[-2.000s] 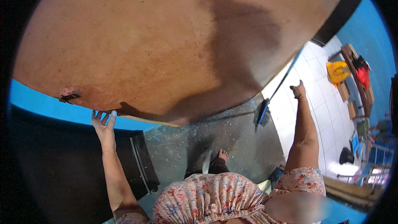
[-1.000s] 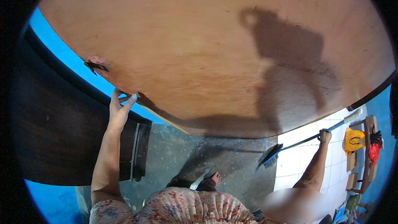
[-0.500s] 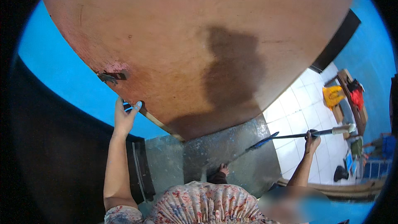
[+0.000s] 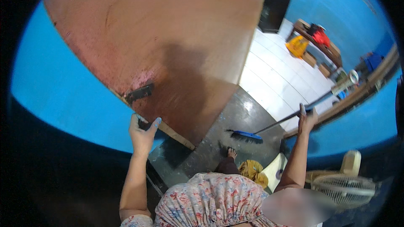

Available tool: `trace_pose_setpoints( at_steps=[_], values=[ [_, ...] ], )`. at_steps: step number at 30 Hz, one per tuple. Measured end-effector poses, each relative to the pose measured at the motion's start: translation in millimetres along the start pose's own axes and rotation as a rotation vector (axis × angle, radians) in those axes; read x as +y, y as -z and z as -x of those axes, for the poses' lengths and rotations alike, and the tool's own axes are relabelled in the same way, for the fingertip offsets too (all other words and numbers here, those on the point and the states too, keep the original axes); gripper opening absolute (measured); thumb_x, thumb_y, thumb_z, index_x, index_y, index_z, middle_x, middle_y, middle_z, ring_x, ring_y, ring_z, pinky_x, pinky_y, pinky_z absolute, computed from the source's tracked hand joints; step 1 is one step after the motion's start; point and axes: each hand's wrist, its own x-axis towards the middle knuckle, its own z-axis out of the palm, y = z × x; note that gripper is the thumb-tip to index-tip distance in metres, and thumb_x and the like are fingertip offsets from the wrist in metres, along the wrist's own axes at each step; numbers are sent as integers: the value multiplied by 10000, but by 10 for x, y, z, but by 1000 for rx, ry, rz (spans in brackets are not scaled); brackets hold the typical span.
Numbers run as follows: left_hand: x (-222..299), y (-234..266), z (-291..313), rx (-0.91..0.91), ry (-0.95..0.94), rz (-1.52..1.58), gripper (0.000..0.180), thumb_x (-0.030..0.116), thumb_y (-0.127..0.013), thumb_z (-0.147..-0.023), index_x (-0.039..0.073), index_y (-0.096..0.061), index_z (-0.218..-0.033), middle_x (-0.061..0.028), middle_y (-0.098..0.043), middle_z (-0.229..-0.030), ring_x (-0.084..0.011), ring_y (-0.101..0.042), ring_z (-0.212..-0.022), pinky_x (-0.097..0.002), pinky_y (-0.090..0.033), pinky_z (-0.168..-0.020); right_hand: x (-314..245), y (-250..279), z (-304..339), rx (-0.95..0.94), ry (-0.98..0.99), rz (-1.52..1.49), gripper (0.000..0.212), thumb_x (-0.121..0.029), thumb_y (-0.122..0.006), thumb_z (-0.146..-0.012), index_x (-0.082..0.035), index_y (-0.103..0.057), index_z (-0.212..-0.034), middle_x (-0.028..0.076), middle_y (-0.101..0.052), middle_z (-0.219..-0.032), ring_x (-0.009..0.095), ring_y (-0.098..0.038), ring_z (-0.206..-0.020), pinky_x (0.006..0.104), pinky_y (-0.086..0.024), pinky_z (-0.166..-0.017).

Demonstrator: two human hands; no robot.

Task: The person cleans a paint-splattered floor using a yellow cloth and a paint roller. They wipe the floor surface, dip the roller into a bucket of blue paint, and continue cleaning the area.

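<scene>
At the free edge of a brown wooden door (image 4: 122, 21), my left hand (image 4: 143, 138) grips just below a dark metal latch (image 4: 140, 93). Its thumb is on the near face, and the other fingertips are partly hidden at the edge. My right hand (image 4: 308, 120) is closed round the dark handle of a broom (image 4: 248, 135). The blue head with dark bristles rests low over the grey floor, close to my bare foot (image 4: 232, 153). The pale upper end of the handle points up and to the right.
White floor tiles (image 4: 269, 67) lie beyond the doorway. A low wooden bench (image 4: 326, 48) there stands by a yellow bag (image 4: 297, 46), red cloth and boxes. At lower right are a fan (image 4: 343, 188) and a crumpled mustard-yellow cloth (image 4: 253, 172). A wooden door frame (image 4: 353, 92) borders the right.
The view has turned to the right, and the door stands at a different angle, baring more of the room. The broom head now lies lower, nearer my foot. Both hands keep their holds.
</scene>
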Motion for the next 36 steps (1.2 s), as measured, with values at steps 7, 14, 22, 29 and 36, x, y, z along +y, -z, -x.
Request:
trace_pose_setpoints(
  at_steps=[7,14,22,29,36],
  values=[
    [696,-535,845,-245,-73,263,435,18,-759,-795,-34,-536,-1164,-139,-642,-1084,-202,-639,-962,-327,-511,-854,317,737,-24,209,-85,303,365,-286,-795,-767,38,-632,-806,217,-655,-744,366,-622,-668,418,-490,-674],
    [1157,-902,1293,-516,-328,39,361,105,-821,-750,0,-627,-1036,-146,-689,-961,-245,-672,-866,-364,-520,-774,592,1121,111,216,-298,490,438,-355,-721,-828,3,-621,-1060,262,-669,-969,444,-637,-931,492,-504,-817],
    [1575,-1732,1584,-828,-634,90,404,248,-847,-719,45,-656,-1012,-133,-694,-959,-323,-664,-879,-413,-512,-786,872,1508,891,172,-286,379,238,-229,-666,-872,-13,-580,-927,247,-638,-844,466,-603,-849,484,-480,-743],
    [1804,-2489,1807,-932,-727,65,381,209,-836,-718,38,-654,-1005,-151,-700,-921,-311,-692,-796,-400,-542,-720,676,2293,1855,-91,-56,375,173,-144,-668,-875,-20,-589,-966,209,-643,-881,372,-648,-834,428,-500,-709],
    [2389,-3347,2179,-836,-813,187,412,330,-834,-713,67,-522,-763,-120,-577,-696,-343,-599,-624,-456,-469,-557,347,2948,2482,-132,-36,83,181,-73,-735,-799,-43,-632,-945,128,-656,-873,297,-653,-745,369,-521,-693]
  ],
)
